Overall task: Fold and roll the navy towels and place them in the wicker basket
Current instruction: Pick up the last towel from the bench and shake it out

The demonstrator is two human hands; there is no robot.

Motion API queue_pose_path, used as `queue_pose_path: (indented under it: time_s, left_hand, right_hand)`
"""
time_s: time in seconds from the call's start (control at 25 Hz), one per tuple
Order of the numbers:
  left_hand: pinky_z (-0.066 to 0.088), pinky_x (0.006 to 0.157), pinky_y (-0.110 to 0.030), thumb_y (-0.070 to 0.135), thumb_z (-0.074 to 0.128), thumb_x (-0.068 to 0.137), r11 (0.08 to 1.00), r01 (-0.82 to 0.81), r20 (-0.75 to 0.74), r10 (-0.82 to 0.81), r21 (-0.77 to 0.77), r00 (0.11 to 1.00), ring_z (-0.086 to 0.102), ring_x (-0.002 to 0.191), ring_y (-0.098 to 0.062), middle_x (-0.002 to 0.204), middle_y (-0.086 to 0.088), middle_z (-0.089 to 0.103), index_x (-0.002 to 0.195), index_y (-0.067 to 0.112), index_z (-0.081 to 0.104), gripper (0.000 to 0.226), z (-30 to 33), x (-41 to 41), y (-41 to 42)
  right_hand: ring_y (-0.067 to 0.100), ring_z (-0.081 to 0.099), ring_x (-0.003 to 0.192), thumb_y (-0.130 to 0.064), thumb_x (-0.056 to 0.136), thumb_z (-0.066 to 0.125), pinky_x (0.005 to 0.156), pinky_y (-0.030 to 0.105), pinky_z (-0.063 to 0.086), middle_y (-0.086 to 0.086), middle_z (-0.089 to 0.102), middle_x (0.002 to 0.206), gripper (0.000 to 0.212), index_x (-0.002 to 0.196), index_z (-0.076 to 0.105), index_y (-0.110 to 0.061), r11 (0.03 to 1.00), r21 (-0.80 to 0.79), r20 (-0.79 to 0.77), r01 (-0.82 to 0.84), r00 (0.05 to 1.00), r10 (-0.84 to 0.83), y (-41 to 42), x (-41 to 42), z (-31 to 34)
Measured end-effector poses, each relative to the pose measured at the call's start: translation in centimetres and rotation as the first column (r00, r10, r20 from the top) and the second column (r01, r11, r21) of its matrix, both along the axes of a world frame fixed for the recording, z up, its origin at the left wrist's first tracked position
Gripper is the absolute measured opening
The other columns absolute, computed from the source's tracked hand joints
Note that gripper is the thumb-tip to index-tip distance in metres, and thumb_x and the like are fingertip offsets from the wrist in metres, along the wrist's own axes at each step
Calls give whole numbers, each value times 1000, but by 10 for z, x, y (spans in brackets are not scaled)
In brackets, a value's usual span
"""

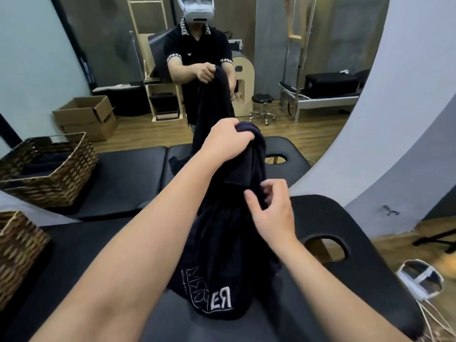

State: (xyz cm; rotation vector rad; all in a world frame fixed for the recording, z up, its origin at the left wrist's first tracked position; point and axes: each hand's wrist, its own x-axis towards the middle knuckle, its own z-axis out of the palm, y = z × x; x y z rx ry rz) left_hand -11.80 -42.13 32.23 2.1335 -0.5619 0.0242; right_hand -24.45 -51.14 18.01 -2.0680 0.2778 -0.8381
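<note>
The left hand (pixel 228 141) is clamped on a bunched top corner of the navy towel (pixel 229 243), holding it up at about 12 o'clock over the middle of the scene. The right hand (pixel 270 211), just below at 5 o'clock from the left, has its thumb and fingers curled at the towel's hanging edge; it seems to pinch a fold, though dark cloth hides the contact. The towel hangs from the left hand, and its lower end with white lettering is heaped on the black padded counter (pixel 103 245).

The wicker basket (pixel 22 245) stands at 9 o'clock, cut off by the frame edge; a mirror (pixel 320 58) ahead repeats it with dark rolls inside.

The risk, as I judge it, is a crooked fold: with the towel gathered in a bunch, not held by two true corners, the edges may not line up and the roll could come out lopsided. A loose right-hand pinch could also let the edge slip.
</note>
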Motion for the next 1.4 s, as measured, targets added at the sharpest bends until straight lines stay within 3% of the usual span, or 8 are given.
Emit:
queue_pose_path:
  time_s: [0.08,0.24,0.36,0.52,0.76,0.96,1.2,1.4]
  left_hand:
    - [52,73,-31,33,70,81,997,-13,-162,1,-74,987,67,82,-19,90,-2,71,97,15,72,24,29,-2,-5]
    - [57,78,-35,29,71,83,944,73,-381,-200,-323,903,70,90,-24,101,-7,73,110,8,67,34,63,-1,12]
    - [54,72,-33,32,58,95,738,42,-343,-363,-674,867,66,84,-18,98,-3,70,106,19,60,17,32,16,33]
    - [56,81,-33,42,59,99,958,159,-428,-252,-240,868,69,98,-22,107,-2,73,114,19,66,28,-70,21,37]
    - [35,70,-33,38,54,102,945,236,-422,-314,-227,850,48,72,-13,77,0,54,82,21,51,27,-78,16,41]
    - [47,76,-32,34,48,106,793,52,-305,-293,-607,906,56,88,-17,96,-8,58,95,18,56,21,-19,18,43]
    - [49,105,-49,43,57,99,679,-51,-407,-377,-732,832,65,113,-31,129,-22,65,129,8,63,47,11,12,41]
    - [46,64,-31,32,53,104,874,64,-137,-147,-481,980,54,66,-12,75,-1,57,75,23,54,30,32,31,99]
  right_hand:
    - [7,50,112,-65,80,69,87,32,48,-10,46,127,73,132,42,-22,997,4,-182,-75,980,75,26,9,10]
    - [15,65,100,-28,99,63,92,43,53,-2,70,106,15,109,62,-17,937,315,23,-151,988,151,13,40,46]
    - [27,69,109,-21,105,53,97,47,55,12,73,115,19,116,66,-13,478,786,281,-392,916,288,-12,42,77]
    - [34,62,124,-39,105,45,97,47,55,18,62,137,49,142,53,-7,119,867,419,-484,838,350,-45,43,100]
    - [34,73,101,-49,102,49,71,43,62,16,72,119,50,128,66,-10,210,964,130,-165,977,172,-79,48,78]
    - [19,53,77,-47,104,46,55,24,41,-1,58,90,49,126,57,-4,595,772,-263,224,965,-23,-86,42,57]
    - [3,61,103,-56,84,73,88,22,52,-10,61,121,56,127,55,-24,875,277,-319,-398,821,474,6,33,7]
    - [18,58,96,-69,74,70,89,44,42,-8,64,97,46,94,57,-30,963,-88,-476,-257,860,186,-18,54,-2]
